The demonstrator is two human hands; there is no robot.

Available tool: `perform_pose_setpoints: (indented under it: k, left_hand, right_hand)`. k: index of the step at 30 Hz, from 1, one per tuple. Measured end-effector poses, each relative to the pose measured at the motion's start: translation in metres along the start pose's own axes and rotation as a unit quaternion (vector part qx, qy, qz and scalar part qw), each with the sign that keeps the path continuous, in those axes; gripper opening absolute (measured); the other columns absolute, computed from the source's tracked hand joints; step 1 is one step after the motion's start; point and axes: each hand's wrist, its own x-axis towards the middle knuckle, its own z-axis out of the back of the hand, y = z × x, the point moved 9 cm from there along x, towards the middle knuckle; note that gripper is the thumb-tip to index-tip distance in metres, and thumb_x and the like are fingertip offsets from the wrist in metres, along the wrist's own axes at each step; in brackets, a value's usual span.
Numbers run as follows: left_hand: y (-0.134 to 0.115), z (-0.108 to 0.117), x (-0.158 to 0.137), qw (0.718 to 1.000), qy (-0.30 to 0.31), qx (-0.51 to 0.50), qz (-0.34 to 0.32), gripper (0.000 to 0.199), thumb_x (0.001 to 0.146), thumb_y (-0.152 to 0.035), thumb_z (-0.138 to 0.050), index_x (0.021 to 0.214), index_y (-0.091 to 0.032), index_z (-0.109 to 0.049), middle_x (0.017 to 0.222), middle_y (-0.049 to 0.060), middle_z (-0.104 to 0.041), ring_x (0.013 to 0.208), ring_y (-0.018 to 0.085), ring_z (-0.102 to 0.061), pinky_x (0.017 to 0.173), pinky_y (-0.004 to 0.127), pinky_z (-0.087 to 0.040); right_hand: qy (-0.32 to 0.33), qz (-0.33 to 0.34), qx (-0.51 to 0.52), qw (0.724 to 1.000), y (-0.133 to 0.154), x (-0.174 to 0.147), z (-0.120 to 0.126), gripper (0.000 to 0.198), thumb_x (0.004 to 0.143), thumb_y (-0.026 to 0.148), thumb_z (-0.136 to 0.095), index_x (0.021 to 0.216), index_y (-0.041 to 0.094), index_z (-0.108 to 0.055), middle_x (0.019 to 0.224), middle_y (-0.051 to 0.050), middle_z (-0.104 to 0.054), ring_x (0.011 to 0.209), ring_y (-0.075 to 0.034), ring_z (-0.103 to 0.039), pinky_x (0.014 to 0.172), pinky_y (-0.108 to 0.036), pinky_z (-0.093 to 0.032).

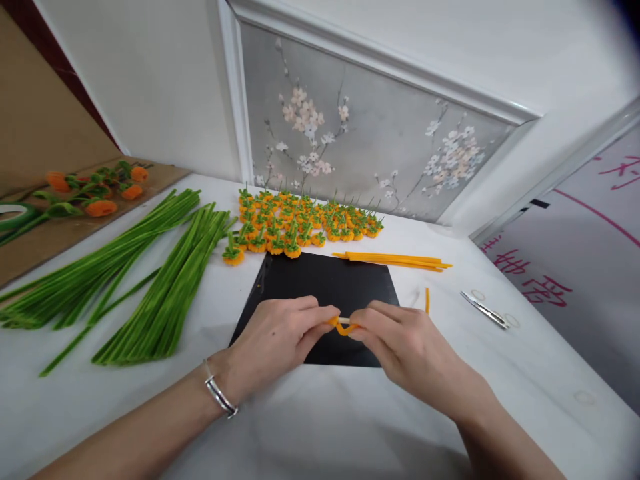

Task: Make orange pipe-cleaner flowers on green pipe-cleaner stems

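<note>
Above a black mat (325, 280), both hands meet around a thin pale stick (345, 321) with an orange pipe cleaner (345, 331) looping about it. My left hand (285, 327) pinches the left end, where orange fuzz shows at the fingertips. My right hand (397, 333) is closed on the right side, gripping the pipe cleaner close to the stick. The far ends of both lie hidden in the fingers. Just beyond the mat stand several small orange pom-like flowers with green stems (293, 248). A short orange piece (427, 300) lies beside my right hand.
Bundles of green pipe cleaners (165, 293) spread at left. Orange pipe cleaners (395, 259) lie behind the mat, and small scissors (485, 310) at right. Finished orange flowers (100, 207) and green tape (17, 217) rest on cardboard. A wall panel (350, 120) bounds the back.
</note>
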Motion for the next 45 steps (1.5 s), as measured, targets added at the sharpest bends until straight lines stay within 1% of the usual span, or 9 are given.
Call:
perform_pose_setpoints:
  k: [9,12,14,18,22,27,32,37,45]
  left_hand:
    - [-0.013,-0.003,0.001,1.000,0.018,0.012,-0.017,0.023,0.090,-0.039,-0.054,0.087,-0.023,-0.070,0.065,-0.004,-0.058,0.057,0.010,-0.054,0.051,0.023,-0.032]
    - [-0.017,-0.001,0.001,1.000,0.010,0.008,-0.027,0.025,0.091,-0.036,-0.053,0.077,-0.021,-0.067,0.063,-0.004,-0.056,0.054,0.010,-0.051,0.051,0.024,-0.031]
    - [-0.018,0.000,0.001,0.999,0.001,-0.002,-0.034,0.026,0.091,-0.036,-0.053,0.076,-0.020,-0.067,0.062,-0.004,-0.056,0.053,0.009,-0.048,0.051,0.023,-0.031]
    - [-0.018,0.005,0.000,0.998,-0.029,-0.026,-0.039,0.023,0.092,-0.036,-0.051,0.086,-0.021,-0.068,0.063,-0.004,-0.056,0.054,0.009,-0.047,0.051,0.022,-0.031]
    - [-0.015,0.013,-0.002,0.996,-0.075,-0.036,-0.031,0.022,0.092,-0.035,-0.052,0.099,-0.022,-0.067,0.066,-0.003,-0.059,0.056,0.009,-0.050,0.052,0.022,-0.033]
    - [-0.011,0.016,-0.004,0.993,-0.095,-0.066,-0.020,0.025,0.093,-0.030,-0.051,0.115,-0.028,-0.062,0.070,-0.004,-0.061,0.057,0.008,-0.052,0.052,0.020,-0.035]
    - [0.008,0.017,-0.002,0.991,-0.096,-0.073,0.060,0.020,0.092,-0.030,-0.053,0.107,-0.028,-0.066,0.072,-0.005,-0.063,0.060,0.009,-0.054,0.055,0.021,-0.037]
    - [0.016,0.010,0.003,0.992,-0.057,-0.075,0.078,0.015,0.092,-0.025,-0.052,0.090,-0.023,-0.067,0.085,-0.003,-0.067,0.072,0.012,-0.059,0.070,0.025,-0.042]
    - [0.015,0.002,0.003,0.992,-0.019,-0.095,0.077,0.016,0.093,-0.021,-0.048,0.082,-0.019,-0.061,0.067,-0.004,-0.059,0.058,0.010,-0.054,0.053,0.021,-0.037]
  right_hand:
    - [-0.066,-0.045,0.045,0.996,-0.028,0.008,0.000,0.025,0.096,0.029,-0.046,0.080,0.019,-0.062,0.070,-0.001,-0.061,0.064,-0.011,-0.057,0.060,-0.022,-0.042]
    - [-0.040,-0.070,0.041,0.996,-0.040,0.009,-0.008,0.032,0.095,0.032,-0.047,0.069,0.018,-0.058,0.062,0.002,-0.056,0.056,-0.009,-0.050,0.056,-0.021,-0.038]
    - [-0.004,-0.094,0.042,0.995,-0.049,0.008,-0.016,0.039,0.095,0.034,-0.046,0.059,0.018,-0.050,0.052,0.005,-0.044,0.048,-0.007,-0.039,0.049,-0.021,-0.031]
    - [0.070,-0.104,0.098,0.987,-0.056,0.005,-0.034,0.046,0.096,0.037,-0.041,0.054,0.018,-0.038,0.050,0.008,-0.030,0.047,-0.007,-0.025,0.045,-0.021,-0.021]
    - [0.121,-0.062,0.164,0.977,-0.043,0.002,-0.046,0.037,0.095,0.028,-0.040,0.060,0.018,-0.044,0.053,0.007,-0.036,0.048,-0.007,-0.027,0.045,-0.021,-0.023]
    - [0.113,-0.053,0.202,0.971,-0.028,0.003,-0.044,0.024,0.095,0.018,-0.037,0.077,0.019,-0.053,0.066,0.005,-0.051,0.054,-0.008,-0.041,0.053,-0.020,-0.034]
    - [0.112,-0.029,0.170,0.979,-0.017,0.005,-0.043,0.022,0.095,0.016,-0.040,0.076,0.020,-0.051,0.068,0.004,-0.051,0.057,-0.009,-0.044,0.056,-0.021,-0.037]
    - [0.109,-0.026,0.119,0.987,-0.019,0.004,-0.047,0.019,0.094,0.020,-0.047,0.076,0.020,-0.053,0.067,0.004,-0.054,0.059,-0.010,-0.047,0.057,-0.022,-0.037]
    - [0.101,-0.006,-0.015,0.995,-0.009,0.000,-0.046,0.018,0.096,0.020,-0.041,0.084,0.018,-0.054,0.074,0.000,-0.060,0.058,-0.012,-0.053,0.053,-0.025,-0.032]
